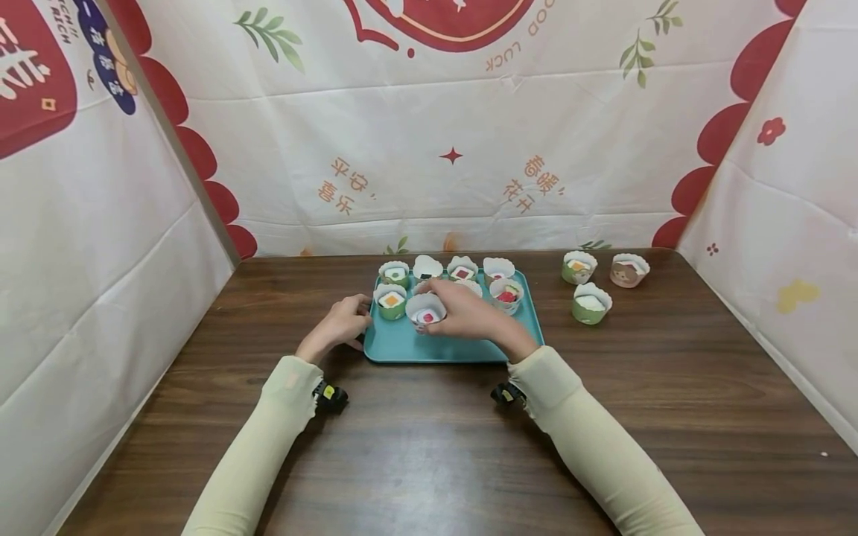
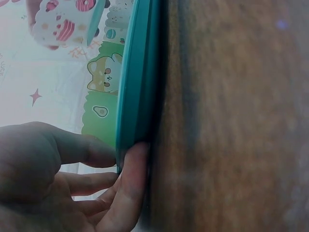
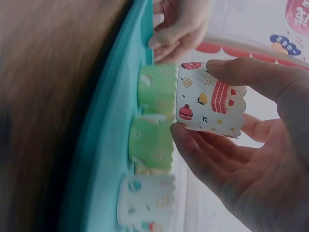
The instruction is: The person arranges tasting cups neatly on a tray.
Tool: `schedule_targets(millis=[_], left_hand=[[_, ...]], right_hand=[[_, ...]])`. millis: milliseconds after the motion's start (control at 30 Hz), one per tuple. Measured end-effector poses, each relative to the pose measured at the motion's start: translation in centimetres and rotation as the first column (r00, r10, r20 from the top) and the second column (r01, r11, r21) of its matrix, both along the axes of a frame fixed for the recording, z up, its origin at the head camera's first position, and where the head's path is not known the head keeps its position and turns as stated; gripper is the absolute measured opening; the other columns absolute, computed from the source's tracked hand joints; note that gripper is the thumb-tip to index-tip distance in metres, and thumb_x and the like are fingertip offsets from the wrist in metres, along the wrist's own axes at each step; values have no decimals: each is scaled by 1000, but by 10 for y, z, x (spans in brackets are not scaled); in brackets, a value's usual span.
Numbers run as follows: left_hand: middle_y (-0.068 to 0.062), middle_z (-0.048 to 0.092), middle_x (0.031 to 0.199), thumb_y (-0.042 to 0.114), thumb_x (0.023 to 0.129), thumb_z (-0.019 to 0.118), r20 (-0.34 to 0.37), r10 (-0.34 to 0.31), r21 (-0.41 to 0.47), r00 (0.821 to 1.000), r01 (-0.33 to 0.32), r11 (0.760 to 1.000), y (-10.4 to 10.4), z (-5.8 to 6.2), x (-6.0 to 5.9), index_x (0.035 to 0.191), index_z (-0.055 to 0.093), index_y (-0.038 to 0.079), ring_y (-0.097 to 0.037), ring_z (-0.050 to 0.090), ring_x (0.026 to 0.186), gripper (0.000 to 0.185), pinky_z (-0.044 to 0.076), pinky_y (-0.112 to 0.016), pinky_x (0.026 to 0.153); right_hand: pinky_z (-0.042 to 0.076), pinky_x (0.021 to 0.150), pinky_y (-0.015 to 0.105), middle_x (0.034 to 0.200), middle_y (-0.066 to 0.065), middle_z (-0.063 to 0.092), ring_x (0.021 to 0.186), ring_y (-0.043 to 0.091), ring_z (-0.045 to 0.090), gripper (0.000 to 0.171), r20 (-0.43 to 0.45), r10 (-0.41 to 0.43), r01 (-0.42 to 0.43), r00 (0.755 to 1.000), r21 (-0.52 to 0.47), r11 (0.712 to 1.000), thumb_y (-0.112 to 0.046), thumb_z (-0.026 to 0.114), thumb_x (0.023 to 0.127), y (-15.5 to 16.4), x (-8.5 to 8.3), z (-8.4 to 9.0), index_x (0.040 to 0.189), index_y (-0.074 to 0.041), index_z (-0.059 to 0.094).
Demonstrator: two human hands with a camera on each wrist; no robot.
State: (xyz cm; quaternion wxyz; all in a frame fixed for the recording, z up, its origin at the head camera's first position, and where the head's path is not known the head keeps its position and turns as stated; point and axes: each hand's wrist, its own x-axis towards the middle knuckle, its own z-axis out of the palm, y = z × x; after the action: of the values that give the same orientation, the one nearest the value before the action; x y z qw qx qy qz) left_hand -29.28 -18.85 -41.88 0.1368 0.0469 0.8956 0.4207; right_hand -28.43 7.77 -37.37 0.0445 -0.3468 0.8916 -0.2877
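My right hand [image 1: 469,311] holds a white paper cupcake cup [image 1: 417,307] with a pink-and-white filling. In the right wrist view this cup [image 3: 212,99], printed with cake pictures, is pinched between thumb and fingers, raised over the teal tray [image 1: 436,351]. My left hand [image 1: 343,321] grips the tray's left rim; in the left wrist view its thumb and fingers lie on both sides of the rim [image 2: 137,87]. Several filled cupcake cups stand in rows on the tray, among them a green one [image 1: 390,311] near the left hand. My right hand partly hides the middle cups.
Right of the tray, on the brown wooden table [image 1: 415,447], stand two green cupcake cups, one at the back [image 1: 578,275] and one nearer [image 1: 590,314], and a pinkish cup [image 1: 626,277]. A printed white cloth [image 1: 429,119] hangs behind and along both sides.
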Motion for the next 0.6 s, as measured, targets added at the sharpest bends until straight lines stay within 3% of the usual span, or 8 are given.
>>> schedule_targets(millis=[267, 467, 600], left_hand=[[-27, 57, 134, 6, 102, 48, 3, -5, -9, 1000, 5, 1000, 1, 1, 1, 154, 39, -3, -32, 63, 108, 53, 65, -38, 66], [-24, 57, 130, 6, 102, 48, 7, -1, -17, 1000, 1, 1000, 0, 2, 0, 153, 41, -2, -29, 62, 102, 52, 65, -37, 65], [-25, 58, 130, 7, 102, 48, 3, -4, -22, 1000, 4, 1000, -1, 3, 0, 152, 42, -3, -29, 62, 100, 51, 66, -37, 65]], right_hand=[[52, 105, 47, 139, 15, 60, 126, 28, 58, 66, 76, -45, 46, 996, -15, 999, -24, 80, 90, -28, 2, -10, 143, -3, 48], [54, 100, 45, 133, 16, 65, 116, 28, 62, 66, 93, -121, 121, 988, 3, 993, -25, 82, 88, -46, 5, -17, 141, -8, 48], [55, 90, 41, 122, 14, 67, 105, 26, 61, 62, 114, -121, 122, 986, 5, 993, -20, 81, 88, -58, 6, -21, 139, -6, 49]])
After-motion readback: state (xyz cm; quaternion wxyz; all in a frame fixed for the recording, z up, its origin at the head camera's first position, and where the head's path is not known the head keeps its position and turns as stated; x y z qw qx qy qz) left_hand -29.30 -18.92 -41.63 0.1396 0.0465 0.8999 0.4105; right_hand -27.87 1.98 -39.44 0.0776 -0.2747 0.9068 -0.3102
